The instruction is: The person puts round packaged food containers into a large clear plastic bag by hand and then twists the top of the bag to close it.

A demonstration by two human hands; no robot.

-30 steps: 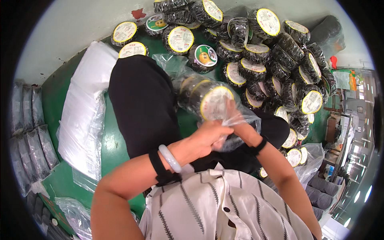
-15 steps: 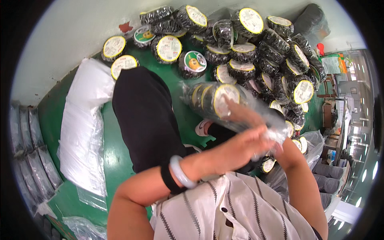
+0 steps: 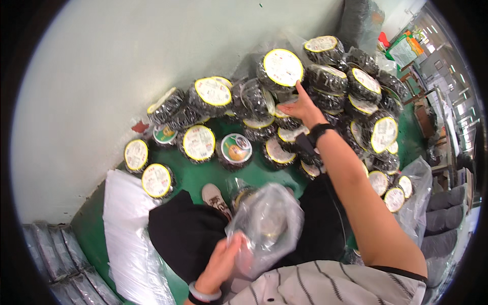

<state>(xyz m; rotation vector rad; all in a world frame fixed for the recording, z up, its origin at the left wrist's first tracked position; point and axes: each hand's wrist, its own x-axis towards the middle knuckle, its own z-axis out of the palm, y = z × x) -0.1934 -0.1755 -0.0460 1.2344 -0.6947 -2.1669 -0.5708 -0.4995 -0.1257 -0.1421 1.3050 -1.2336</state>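
Low between my knees, my left hand (image 3: pixel 223 259) is closed on the rim of a clear plastic bag (image 3: pixel 269 213). The bag's mouth gapes toward me, and at least one round black package shows blurrily inside. My right hand (image 3: pixel 305 109) reaches out to the heap, thumb and fingers spread. Its forefinger is at the lower edge of a round black package (image 3: pixel 282 68) with a white, yellow-rimmed label; whether it touches cannot be told. Beside that hand lie similar film-wrapped packages, such as a labelled one (image 3: pixel 213 94) to the left and another (image 3: pixel 328 84) to the right.
Flat clear plastic bags (image 3: pixel 129 229) lie stacked on the green floor (image 3: pixel 89 223) at my left. Wrapped grey bundles (image 3: pixel 66 249) stand at lower left. A pale wall (image 3: pixel 127 61) rises behind the heap. Loose plastic film (image 3: pixel 414 198) and grey rolls (image 3: pixel 442 221) are at right.
My right hand has left the bag and stretched forward to the heap. My left hand now grips the bag's rim, and the bag has turned its mouth toward me. The view has shifted.
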